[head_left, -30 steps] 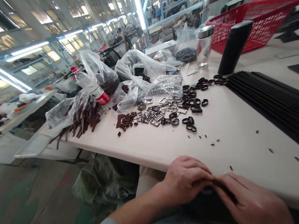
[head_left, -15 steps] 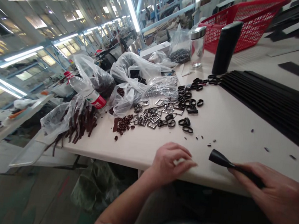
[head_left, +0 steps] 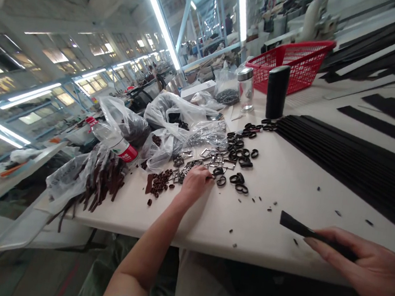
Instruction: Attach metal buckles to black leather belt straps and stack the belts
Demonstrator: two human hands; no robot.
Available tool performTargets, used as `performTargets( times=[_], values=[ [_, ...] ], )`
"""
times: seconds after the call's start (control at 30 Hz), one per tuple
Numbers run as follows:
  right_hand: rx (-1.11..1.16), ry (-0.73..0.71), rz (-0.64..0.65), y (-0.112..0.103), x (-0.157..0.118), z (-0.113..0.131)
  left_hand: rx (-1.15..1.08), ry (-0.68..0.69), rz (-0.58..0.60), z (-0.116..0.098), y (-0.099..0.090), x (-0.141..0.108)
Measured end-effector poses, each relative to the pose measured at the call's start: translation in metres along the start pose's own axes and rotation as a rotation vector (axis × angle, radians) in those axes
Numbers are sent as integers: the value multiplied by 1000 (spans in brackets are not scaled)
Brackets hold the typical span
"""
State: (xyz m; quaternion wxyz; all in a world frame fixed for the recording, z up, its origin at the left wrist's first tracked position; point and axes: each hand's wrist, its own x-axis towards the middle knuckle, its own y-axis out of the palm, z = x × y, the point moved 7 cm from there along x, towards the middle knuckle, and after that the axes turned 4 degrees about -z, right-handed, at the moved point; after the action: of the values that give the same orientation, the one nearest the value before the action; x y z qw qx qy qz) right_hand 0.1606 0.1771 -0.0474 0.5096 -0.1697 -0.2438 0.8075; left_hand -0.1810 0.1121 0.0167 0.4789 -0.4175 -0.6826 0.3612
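My right hand (head_left: 373, 268) grips a black strap (head_left: 295, 224) near the table's front edge, its flat end pointing left. Over at the pile of metal buckles (head_left: 229, 164), my left hand (head_left: 194, 184) has its fingers drawn together at the pile's near side. A small dark piece shows at those fingertips, too small to make out. Just right of them lie black strap loops (head_left: 241, 189), with more scattered behind. Small brown loops (head_left: 160, 182) are heaped to the left of this hand.
Several long black straps (head_left: 351, 159) lie in a row on the right. Behind stand a black cylinder (head_left: 277, 93), a glass jar (head_left: 246, 89) and a red basket (head_left: 306, 70). Plastic bags (head_left: 173, 110), a tipped bottle (head_left: 120, 147) and brown strips (head_left: 104, 183) occupy the left.
My left hand has moved from the table's front edge forward and left to the buckles, its fingers closing. My right hand still holds the strap. The camera view has shifted.
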Motion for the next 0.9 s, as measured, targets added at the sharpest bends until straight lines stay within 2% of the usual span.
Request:
performTargets(
  times=[0.07,0.1,0.2,0.27,0.37,0.47,0.57,0.73,0.9],
  values=[
    [23,32,20,0,0,4,-70,-31,-64,-4,-7,-2],
    [40,46,31,1,0,7,-173,-82,-98,-5,-10,-5],
    [127,77,81,7,-2,20,-738,-347,-137,-14,-3,-22],
    [214,88,119,12,-5,34,-1085,-506,-110,-31,10,-35],
    [388,104,169,22,-11,58,-1335,-620,-101,-65,22,-49],
    [567,145,251,35,-19,77,-1432,-626,-133,-93,26,-56],
    [668,179,283,43,-26,83,-1457,-594,-180,-112,27,-61],
    [739,180,191,48,-27,73,-1409,-493,-289,-125,26,-67],
    [884,253,112,58,-36,65,-1155,-347,-317,-136,17,-78]
  ],
)
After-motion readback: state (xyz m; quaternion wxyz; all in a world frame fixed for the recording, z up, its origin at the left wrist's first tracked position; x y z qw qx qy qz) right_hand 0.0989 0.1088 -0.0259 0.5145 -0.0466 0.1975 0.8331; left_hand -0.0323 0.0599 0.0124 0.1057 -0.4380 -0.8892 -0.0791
